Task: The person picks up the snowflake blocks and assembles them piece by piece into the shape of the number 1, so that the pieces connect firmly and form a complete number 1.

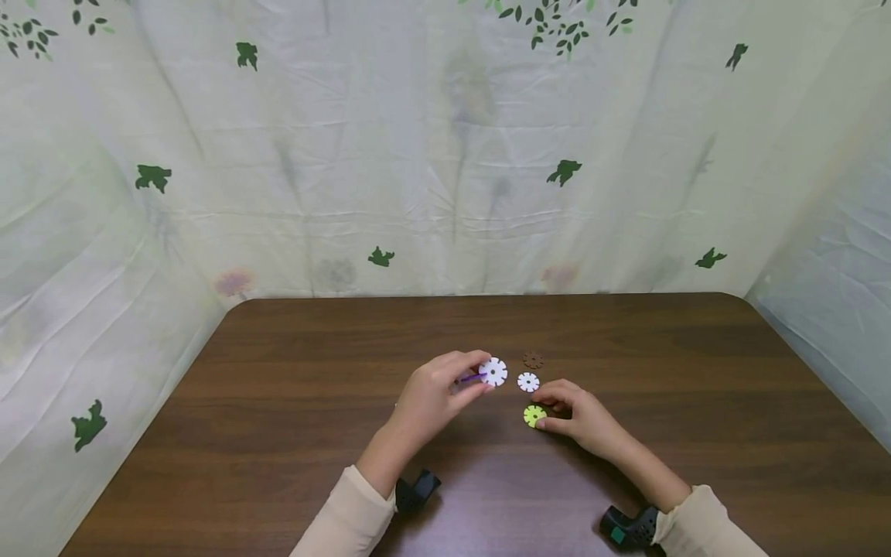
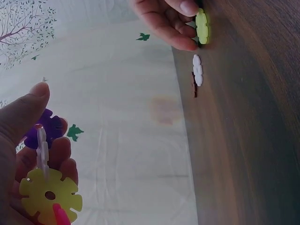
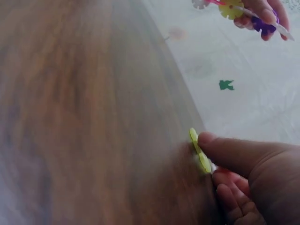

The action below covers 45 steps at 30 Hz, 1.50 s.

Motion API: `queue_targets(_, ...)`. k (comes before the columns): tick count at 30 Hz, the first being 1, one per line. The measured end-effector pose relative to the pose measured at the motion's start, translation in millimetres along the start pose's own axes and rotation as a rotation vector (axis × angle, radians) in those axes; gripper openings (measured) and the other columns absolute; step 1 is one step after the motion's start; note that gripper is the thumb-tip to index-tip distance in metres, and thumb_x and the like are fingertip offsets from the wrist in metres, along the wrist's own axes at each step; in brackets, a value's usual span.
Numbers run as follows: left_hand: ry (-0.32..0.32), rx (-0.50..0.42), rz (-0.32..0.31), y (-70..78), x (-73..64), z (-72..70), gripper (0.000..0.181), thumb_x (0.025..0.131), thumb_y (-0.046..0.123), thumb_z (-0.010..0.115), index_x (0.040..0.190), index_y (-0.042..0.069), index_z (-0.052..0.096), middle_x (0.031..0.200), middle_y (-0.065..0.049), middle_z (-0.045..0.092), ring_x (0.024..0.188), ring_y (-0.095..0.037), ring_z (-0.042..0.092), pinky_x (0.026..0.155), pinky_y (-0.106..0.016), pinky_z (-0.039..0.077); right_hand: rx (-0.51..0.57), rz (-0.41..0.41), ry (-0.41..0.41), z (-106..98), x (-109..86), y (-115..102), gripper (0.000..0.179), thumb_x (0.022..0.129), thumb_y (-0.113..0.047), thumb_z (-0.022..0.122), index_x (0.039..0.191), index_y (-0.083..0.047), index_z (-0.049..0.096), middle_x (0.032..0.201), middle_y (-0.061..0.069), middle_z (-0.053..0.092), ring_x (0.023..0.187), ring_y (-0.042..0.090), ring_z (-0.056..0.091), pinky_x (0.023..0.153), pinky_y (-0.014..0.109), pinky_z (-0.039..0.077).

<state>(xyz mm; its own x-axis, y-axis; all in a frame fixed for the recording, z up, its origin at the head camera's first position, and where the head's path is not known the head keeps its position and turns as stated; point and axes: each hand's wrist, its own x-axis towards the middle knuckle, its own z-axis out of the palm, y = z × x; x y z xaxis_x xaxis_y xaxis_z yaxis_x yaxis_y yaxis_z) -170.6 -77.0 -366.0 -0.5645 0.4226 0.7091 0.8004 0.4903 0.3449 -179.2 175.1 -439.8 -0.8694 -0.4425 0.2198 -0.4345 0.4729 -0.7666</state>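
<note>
My left hand (image 1: 438,387) holds a small chain of interlocking notched plastic discs between thumb and fingers. A white disc (image 1: 493,372) faces up at its end in the head view. In the left wrist view the chain shows a purple disc (image 2: 47,129), a white disc edge-on (image 2: 42,150), a yellow disc (image 2: 49,194) and a pink piece (image 2: 61,214). With thumb and curled fingers, my right hand (image 1: 581,418) grips a loose yellow-green disc (image 1: 533,416) at or just above the table. Its fingertips are partly hidden in the right wrist view.
Beyond the right hand, a loose white disc (image 1: 528,382) and a brown disc (image 1: 533,360) lie on the brown wooden table (image 1: 292,433). A pale curtain with green leaf prints (image 1: 418,155) hangs behind the table's far edge and at both sides.
</note>
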Motion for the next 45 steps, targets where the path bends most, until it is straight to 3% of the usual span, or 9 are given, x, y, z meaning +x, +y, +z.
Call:
queue_targets(5,-0.009,-0.005,-0.014,0.2,-0.7,-0.5,0.033,0.072,0.015,0.076,0.102,0.008,0.065,0.085,0.002,0.062,0.073,-0.008,0.054,0.066,-0.019,0.044,-0.031,0.004,-0.019,1.4,0.2,-1.9,0.025,0.075,-0.014,0.072,0.099,-0.009,0.064,0.104,0.002,0.053,0.089,0.016,0.05,0.075,0.027,0.044)
queue_targets(12,-0.007,-0.02,-0.013,-0.1,-0.6,-0.1,0.033,0.072,0.014,0.076,0.102,0.008,0.065,0.086,0.001,0.063,0.074,-0.012,0.057,0.066,-0.02,0.045,-0.001,0.035,-0.027,0.6,1.3,-5.0,0.021,0.078,-0.01,0.069,0.095,-0.013,0.058,0.082,-0.004,0.055,0.074,0.012,0.051,0.065,0.026,0.044)
queue_targets(16,-0.004,-0.018,-0.009,0.1,-0.2,0.0,0.034,0.071,0.015,0.076,0.102,0.008,0.065,0.086,0.001,0.063,0.073,-0.012,0.056,0.066,-0.02,0.045,0.025,0.049,-0.026,-2.5,2.7,-8.8,0.014,0.082,-0.01,0.066,0.095,-0.012,0.062,0.084,-0.004,0.059,0.073,0.01,0.054,0.065,0.026,0.046)
queue_targets(25,-0.007,-0.012,-0.008,-0.4,-0.5,0.1,0.034,0.071,0.015,0.076,0.103,0.008,0.065,0.086,0.001,0.063,0.073,-0.011,0.056,0.066,-0.019,0.045,0.149,0.017,0.032,-12.1,8.6,-21.8,0.016,0.081,-0.008,0.066,0.096,-0.004,0.062,0.085,0.004,0.062,0.072,0.013,0.058,0.063,0.025,0.048)
queue_targets(34,-0.013,-0.008,-0.01,-1.1,-0.7,1.6,0.035,0.071,0.017,0.077,0.103,0.009,0.065,0.086,0.001,0.063,0.074,-0.01,0.055,0.067,-0.018,0.045,0.228,-0.021,0.09,-27.4,18.3,-47.8,0.014,0.078,-0.003,0.067,0.09,-0.001,0.059,0.079,0.009,0.058,0.064,0.026,0.058,0.057,0.03,0.049)
queue_targets(45,-0.024,-0.014,-0.017,-0.5,-0.7,0.6,0.035,0.071,0.016,0.077,0.102,0.008,0.065,0.087,0.001,0.063,0.074,-0.011,0.056,0.066,-0.018,0.045,0.272,-0.114,0.119,-27.2,25.4,-69.6,0.012,0.08,-0.002,0.064,0.092,-0.001,0.062,0.085,0.01,0.062,0.068,0.016,0.059,0.058,0.029,0.05)
